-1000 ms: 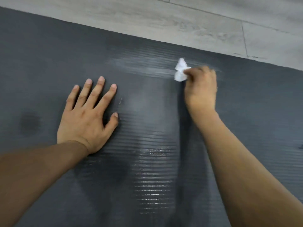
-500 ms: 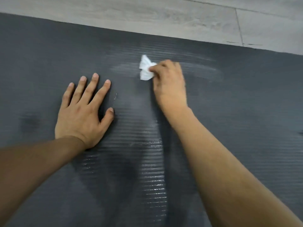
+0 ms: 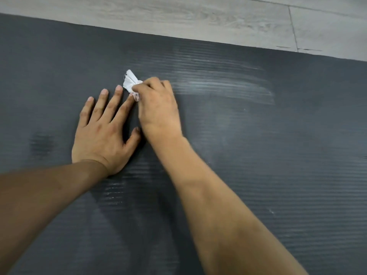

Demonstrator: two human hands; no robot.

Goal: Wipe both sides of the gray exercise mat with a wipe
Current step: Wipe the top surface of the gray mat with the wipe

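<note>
Pinning the gray mat (image 3: 258, 165), likely against sliding, the left grip (image 3: 103, 133) lies spread flat while the right grip (image 3: 158, 108) clamps the bunched wipe (image 3: 130, 81).

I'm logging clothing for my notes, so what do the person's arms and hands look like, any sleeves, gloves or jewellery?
Both arms are bare as far as the frame shows: no sleeve on the left forearm or the right forearm. The left hand and right hand wear no gloves; no ring, watch or wristband shows. The left hand's nails are short and unpainted.
</note>
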